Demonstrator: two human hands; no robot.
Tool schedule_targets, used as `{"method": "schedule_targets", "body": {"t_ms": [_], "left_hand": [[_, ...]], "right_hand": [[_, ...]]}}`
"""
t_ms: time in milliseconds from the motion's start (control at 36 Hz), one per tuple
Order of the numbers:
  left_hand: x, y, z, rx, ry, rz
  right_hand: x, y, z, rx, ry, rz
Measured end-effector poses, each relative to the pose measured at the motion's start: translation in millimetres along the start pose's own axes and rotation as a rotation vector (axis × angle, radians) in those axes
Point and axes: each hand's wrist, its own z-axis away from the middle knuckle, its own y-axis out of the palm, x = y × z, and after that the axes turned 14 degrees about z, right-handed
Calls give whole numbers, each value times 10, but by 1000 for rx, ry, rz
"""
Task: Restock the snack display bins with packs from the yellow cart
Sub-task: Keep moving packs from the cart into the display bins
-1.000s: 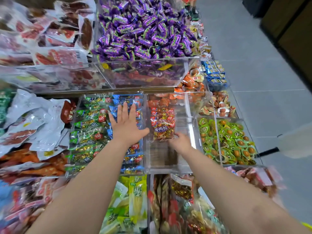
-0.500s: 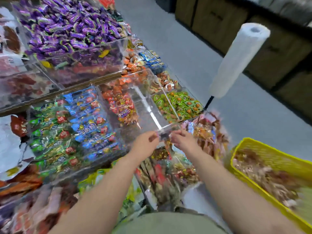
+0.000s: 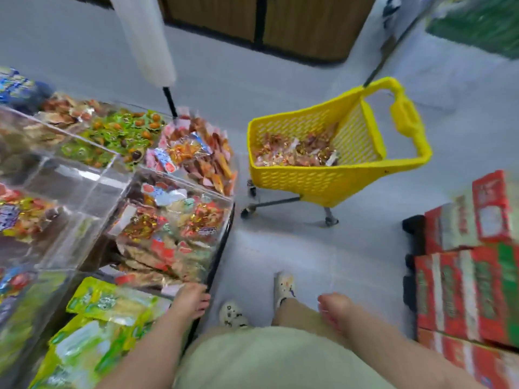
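The left hand [image 3: 192, 300] sits low at the near corner of the display's dark edge [image 3: 220, 251], arm bent in close and fingers bent over it, though blur hides whether it truly grips. The right hand [image 3: 334, 311] hangs by the thigh, fingers loosely curled and holding nothing. The yellow cart [image 3: 309, 181] stands on the floor just beyond the snack bins [image 3: 84, 189], with packs [image 3: 295, 153] heaped inside.

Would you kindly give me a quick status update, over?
Left hand on display edge, right hand empty. Yellow cart ahead, packs inside. Path unobstructed.
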Motion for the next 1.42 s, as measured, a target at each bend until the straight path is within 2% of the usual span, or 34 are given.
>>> {"method": "schedule_targets", "body": {"t_ms": [194, 361, 472, 583, 694, 833, 972, 1056, 1167, 1306, 1417], "left_hand": [[-9, 640, 46, 25, 70, -123], [-144, 1324, 177, 69, 238, -394], [-150, 1689, 208, 92, 227, -430], [-155, 1995, 261, 87, 204, -408], [-241, 2179, 311, 124, 170, -482], [-474, 2303, 180, 122, 174, -524], [-850, 2466, -41, 118, 171, -547], [-1241, 2614, -215, 127, 170, -550], [-1891, 2835, -411, 165, 198, -554], [-2564, 2990, -573, 207, 193, -698], [-2958, 3088, -700, 180, 191, -713]], "right_hand": [[-536, -463, -95, 3, 54, -80], [-772, -954, -270, 20, 59, -99], [-800, -1330, -424, 10, 49, -55], [-729, -1621, -576, -28, 26, -115], [-674, -1728, -627, -7, 33, -136], [-563, -1760, -740, 60, 51, -6], [-297, -1837, -903, 89, 105, -6], [7, -1977, -1034, 52, 107, 0], [576, -2198, -1191, -10, 57, -5], [1297, -2293, -1308, -45, 6, -65], [1808, -2301, -1406, -38, -42, -102]]}}
